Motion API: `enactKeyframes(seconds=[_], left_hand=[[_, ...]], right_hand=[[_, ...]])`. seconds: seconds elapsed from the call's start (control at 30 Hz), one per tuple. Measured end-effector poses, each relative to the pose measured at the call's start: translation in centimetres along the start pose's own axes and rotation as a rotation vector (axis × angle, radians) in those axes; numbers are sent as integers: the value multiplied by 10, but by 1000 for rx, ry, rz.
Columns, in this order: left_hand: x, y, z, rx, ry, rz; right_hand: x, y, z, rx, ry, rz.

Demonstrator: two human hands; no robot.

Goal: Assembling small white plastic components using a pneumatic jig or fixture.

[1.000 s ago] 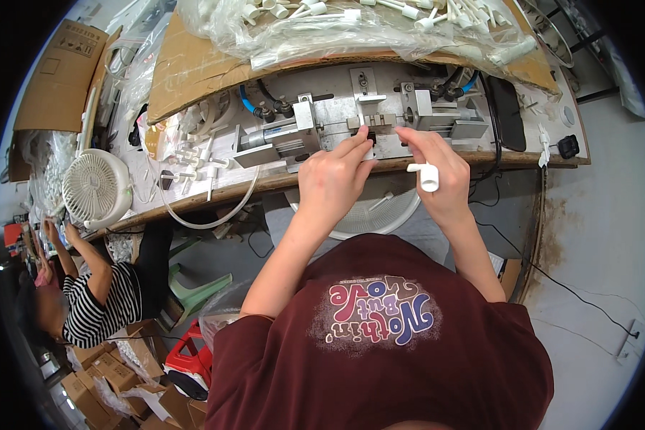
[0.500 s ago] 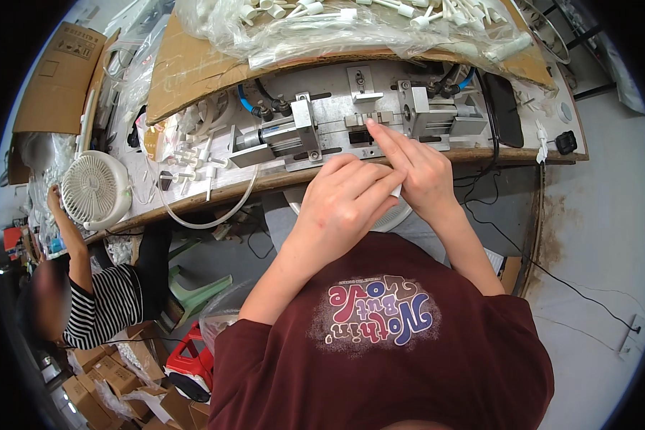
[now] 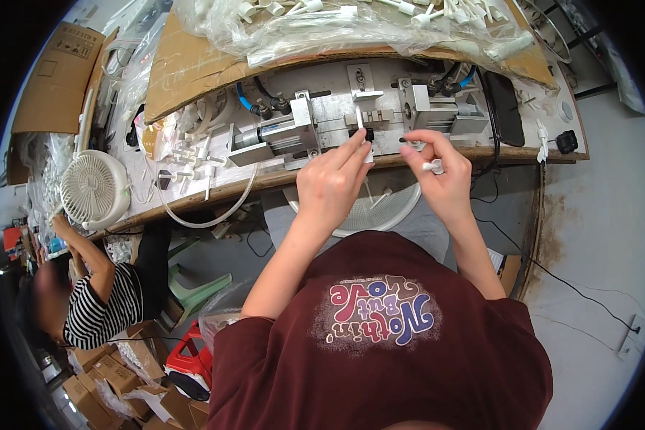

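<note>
My left hand (image 3: 333, 180) is closed on a white plastic stemmed piece (image 3: 360, 118), fingertips at the near side of the metal holding block (image 3: 378, 117). The piece's thin stem points away from me over the block. To the right, my right hand (image 3: 443, 175) curls its fingers around a small white plastic part (image 3: 433, 166) with a round end. Its thumb and forefinger come close together at the bench edge. Metal cylinder units stand on both sides of the block, a left one (image 3: 283, 136) and a right one (image 3: 437, 115).
A white mesh basket (image 3: 408, 209) with a few white pieces sits at my lap. Bagged white parts (image 3: 294, 32) lie on cardboard at the back. A white fan (image 3: 95, 188), a dark phone (image 3: 504, 107) and loose white parts (image 3: 193, 161) are on the bench. Another person (image 3: 104, 301) works at left.
My hands have parted. The left moved up to the block with a white stemmed piece, while the right shifted right and shows a white part. The other person's arm moved.
</note>
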State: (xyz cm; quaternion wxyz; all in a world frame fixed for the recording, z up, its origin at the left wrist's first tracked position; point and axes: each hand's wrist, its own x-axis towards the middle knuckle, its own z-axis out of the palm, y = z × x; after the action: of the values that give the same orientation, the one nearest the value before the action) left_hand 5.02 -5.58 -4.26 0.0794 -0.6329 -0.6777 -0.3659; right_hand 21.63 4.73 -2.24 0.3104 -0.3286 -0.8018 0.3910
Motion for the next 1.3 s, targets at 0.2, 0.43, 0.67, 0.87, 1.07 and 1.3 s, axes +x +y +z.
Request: enactKeyframes(seconds=[0.2,0.43,0.67,0.87,1.07,1.3], left_hand=[[7,0,8,117,-79,-13],[10,-3,6,71,-87,-25],[10,0,-7,-38,-142,-53],[15,28,-25,-423,-85,112],[8,27,-26,-374,-15,-38],[-5,2,5,11,-48,-30]], right_hand=[[-5,2,-5,941,-74,227],[-5,-9,-2,771,37,155],[-3,-10,-7,621,-53,327],[-2,-14,3,882,-167,464],[5,-12,6,937,-191,405],[-7,-2,6,648,-195,308]])
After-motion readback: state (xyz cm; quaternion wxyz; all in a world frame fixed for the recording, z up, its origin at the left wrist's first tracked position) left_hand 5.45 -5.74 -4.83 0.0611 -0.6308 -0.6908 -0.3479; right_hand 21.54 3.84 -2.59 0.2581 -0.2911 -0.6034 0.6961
